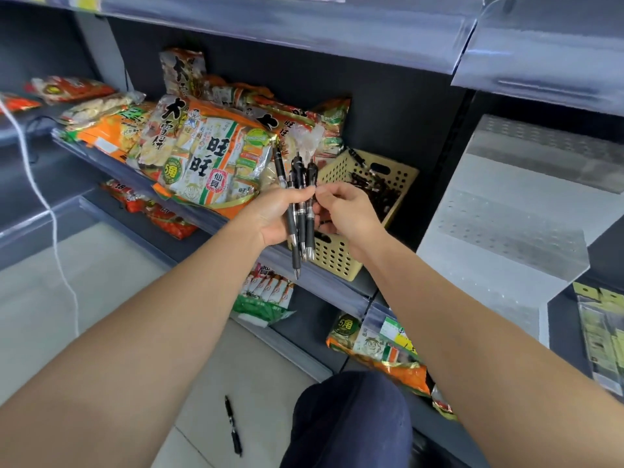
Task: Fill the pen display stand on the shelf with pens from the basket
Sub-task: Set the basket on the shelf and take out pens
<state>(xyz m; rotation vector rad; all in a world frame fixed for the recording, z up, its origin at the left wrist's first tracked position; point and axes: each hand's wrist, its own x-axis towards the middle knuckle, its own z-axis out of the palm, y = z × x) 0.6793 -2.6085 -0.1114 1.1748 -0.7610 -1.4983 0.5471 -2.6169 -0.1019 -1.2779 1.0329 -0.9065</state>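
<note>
**Head view.** A bundle of black pens [300, 184] is shown at the centre of the frame. It is held upright, tips down, in front of the shelf [135, 177].

- **Grips:** The left grip [275, 214] is closed round the barrels at about mid-length. The right grip [344, 211] is closed in a pinch, with thumb and forefinger meeting on the rightmost pen of the bundle.
- **Basket:** The yellow basket [334, 261] is seen just behind the hands, right of centre. It stands on the shelf with spare pens [374, 194] lying in it.
- **Stand:** The display stand [506, 214], a pale stepped piece pierced with rows of holes, occupies the right of the frame, well apart from the bundle. No pen is seen in it.
- **Surroundings:** A stray pen [233, 425] lies on the floor at lower centre. Snack bags [202, 157] are stacked on the shelf at upper left.

**Handling.** The pens are judged to be light, stiff and smooth-bodied, so that they slide readily against one another when bunched. The ribbed sleeve near each tip probably offers the firmest hold. For insertion, however, a single pen is better pinched on the upper barrel, so that the tip is left free to be guided into a hole. The clips may catch on neighbouring pens as one is drawn out.
</note>
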